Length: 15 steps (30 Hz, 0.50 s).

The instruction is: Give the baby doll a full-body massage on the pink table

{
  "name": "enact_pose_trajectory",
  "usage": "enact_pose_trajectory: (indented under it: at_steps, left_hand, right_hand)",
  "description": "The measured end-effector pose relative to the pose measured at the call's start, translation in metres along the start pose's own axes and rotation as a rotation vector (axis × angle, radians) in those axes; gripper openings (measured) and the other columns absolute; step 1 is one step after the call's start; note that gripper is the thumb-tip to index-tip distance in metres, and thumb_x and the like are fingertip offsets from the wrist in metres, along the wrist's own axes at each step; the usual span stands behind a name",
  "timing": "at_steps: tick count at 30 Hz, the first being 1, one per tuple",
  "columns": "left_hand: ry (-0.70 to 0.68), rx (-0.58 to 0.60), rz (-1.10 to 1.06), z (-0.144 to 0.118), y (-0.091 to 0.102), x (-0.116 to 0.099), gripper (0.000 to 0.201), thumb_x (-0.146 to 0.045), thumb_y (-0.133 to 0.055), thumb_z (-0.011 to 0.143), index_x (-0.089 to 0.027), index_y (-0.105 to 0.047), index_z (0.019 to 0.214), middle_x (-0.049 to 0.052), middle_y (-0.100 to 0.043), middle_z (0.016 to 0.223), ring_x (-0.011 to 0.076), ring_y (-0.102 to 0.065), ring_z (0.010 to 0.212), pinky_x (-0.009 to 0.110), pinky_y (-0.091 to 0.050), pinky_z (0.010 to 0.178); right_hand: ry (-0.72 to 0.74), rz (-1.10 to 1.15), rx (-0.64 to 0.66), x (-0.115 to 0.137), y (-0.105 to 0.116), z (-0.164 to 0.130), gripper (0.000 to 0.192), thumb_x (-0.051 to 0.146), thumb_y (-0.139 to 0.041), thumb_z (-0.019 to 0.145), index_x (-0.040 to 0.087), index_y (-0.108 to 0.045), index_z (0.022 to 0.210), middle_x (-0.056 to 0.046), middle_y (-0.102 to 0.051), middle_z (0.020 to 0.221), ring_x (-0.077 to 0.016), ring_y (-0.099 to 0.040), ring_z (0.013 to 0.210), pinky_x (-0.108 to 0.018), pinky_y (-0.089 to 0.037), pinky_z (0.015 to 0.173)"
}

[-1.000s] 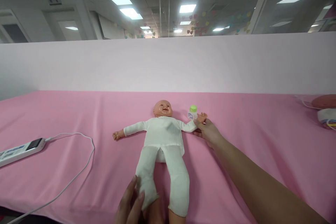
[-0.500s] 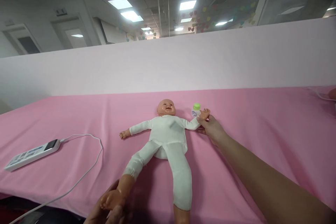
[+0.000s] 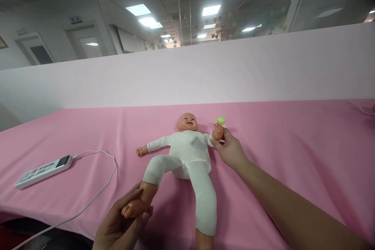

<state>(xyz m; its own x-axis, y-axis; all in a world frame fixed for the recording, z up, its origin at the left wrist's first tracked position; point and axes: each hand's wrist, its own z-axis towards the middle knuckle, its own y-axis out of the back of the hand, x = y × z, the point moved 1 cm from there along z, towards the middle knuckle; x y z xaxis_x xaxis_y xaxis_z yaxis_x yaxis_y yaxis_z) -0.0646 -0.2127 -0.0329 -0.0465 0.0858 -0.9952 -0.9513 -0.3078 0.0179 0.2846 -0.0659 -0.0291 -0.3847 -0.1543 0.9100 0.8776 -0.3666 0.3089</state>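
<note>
Past right fingers (image 3: 219, 146) holding doll's hand (image 3: 218, 131), could tip green-topped bottle (image 3: 221, 120) by pushing back; with left fingers (image 3: 128, 197), holding doll's foot (image 3: 134, 208).

1 power strip (image 3: 43, 172), pink cloth (image 3: 281, 136), white partition (image 3: 164, 78)

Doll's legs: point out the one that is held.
The leg at picture left, bent at the knee: the left hand grips its foot. The other leg stretches straighter, with no hand visible on it.

Pink cloth surface (image 3: 293, 133), baby doll (image 3: 191, 146), white corded strip (image 3: 43, 172), green-lidded bottle (image 3: 221, 120)
</note>
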Motion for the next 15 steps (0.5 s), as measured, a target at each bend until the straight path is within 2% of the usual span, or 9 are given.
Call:
enact_pose_trajectory:
  at_steps: [5,10,12,15]
  left_hand:
    - [-0.154,0.140,-0.024,0.027,-0.035,-0.013,0.051,-0.037,-0.092,0.068,-0.030,-0.078,0.117,0.007,-0.069,0.138,0.0357,-0.065,0.126,0.043,-0.063,0.097]
    - [-0.209,0.238,-0.007,0.056,-0.065,-0.015,0.048,-0.032,-0.088,0.074,-0.027,-0.077,0.120,0.008,-0.073,0.131,0.0307,-0.066,0.124,0.042,-0.060,0.101]
    - [-0.187,0.271,-0.011,0.065,-0.074,-0.016,0.049,-0.032,-0.087,0.075,-0.026,-0.076,0.123,0.009,-0.073,0.129,0.0298,-0.067,0.121,0.042,-0.059,0.101]
    - [-0.170,0.265,0.013,0.075,-0.085,-0.019,0.050,-0.032,-0.088,0.073,-0.025,-0.077,0.121,0.011,-0.065,0.144,0.0333,-0.062,0.130,0.045,-0.053,0.108]
  right_hand:
    - [0.258,-0.065,0.131,0.008,-0.010,-0.010,0.058,0.025,-0.069,0.087,0.037,-0.061,0.142,-0.001,-0.069,0.137,-0.0302,-0.063,0.129,-0.049,-0.051,0.109]
    - [0.538,-0.168,0.270,0.017,-0.019,-0.020,0.051,0.015,-0.065,0.085,0.035,-0.071,0.131,-0.001,-0.071,0.136,-0.0284,-0.060,0.133,-0.054,-0.041,0.119]
    - [0.583,-0.247,0.320,0.018,-0.020,-0.020,0.049,0.012,-0.065,0.084,0.034,-0.073,0.128,-0.001,-0.073,0.133,-0.0286,-0.061,0.133,-0.056,-0.039,0.121]
    - [0.590,-0.329,0.378,0.018,-0.019,-0.020,0.048,0.010,-0.063,0.085,0.038,-0.076,0.122,0.000,-0.071,0.136,-0.0279,-0.058,0.136,-0.057,-0.039,0.120]
